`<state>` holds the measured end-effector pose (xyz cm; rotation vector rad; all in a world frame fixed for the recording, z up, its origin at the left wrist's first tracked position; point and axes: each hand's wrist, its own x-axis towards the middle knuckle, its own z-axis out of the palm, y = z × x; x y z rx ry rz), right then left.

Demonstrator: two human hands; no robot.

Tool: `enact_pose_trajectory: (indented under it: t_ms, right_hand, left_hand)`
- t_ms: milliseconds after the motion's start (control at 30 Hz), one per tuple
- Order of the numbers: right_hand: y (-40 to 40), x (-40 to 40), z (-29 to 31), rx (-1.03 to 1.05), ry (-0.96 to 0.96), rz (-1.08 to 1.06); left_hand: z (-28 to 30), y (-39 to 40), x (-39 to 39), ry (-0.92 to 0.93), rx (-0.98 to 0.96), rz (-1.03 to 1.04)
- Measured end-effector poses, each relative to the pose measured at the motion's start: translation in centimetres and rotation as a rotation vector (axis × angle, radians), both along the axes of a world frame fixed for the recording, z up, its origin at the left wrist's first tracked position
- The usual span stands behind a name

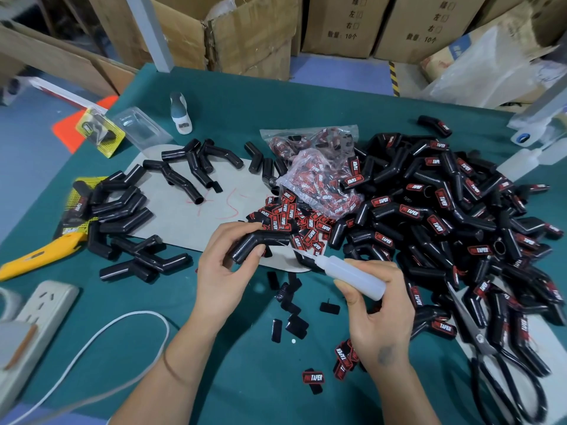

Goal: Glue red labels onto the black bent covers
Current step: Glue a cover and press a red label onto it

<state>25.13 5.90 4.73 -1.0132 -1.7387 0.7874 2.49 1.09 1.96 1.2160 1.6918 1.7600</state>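
Black bent cover (260,242) pinched — left fingers (245,253) curled

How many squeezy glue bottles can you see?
2: one glue bottle held in the right hand, another bottle lying at the table's far right edge. More may be hidden.

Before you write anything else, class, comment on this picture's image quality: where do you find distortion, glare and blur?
Head view: wide-angle bending curves the table edge and boxes; soft glare on the plastic label bag and glossy covers; the corners are smeared; the left hand, right hand and glue bottle stay sharp.
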Motion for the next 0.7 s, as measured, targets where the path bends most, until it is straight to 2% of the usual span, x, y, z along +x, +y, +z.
enact_pose_trajectory:
  t_ms: [700]
  right_hand:
    - [0.10,0.10,0.04,0.019,0.001,-0.001]
  left_hand:
    - [-0.01,0.05,-0.12,0.001,-0.002,0.006]
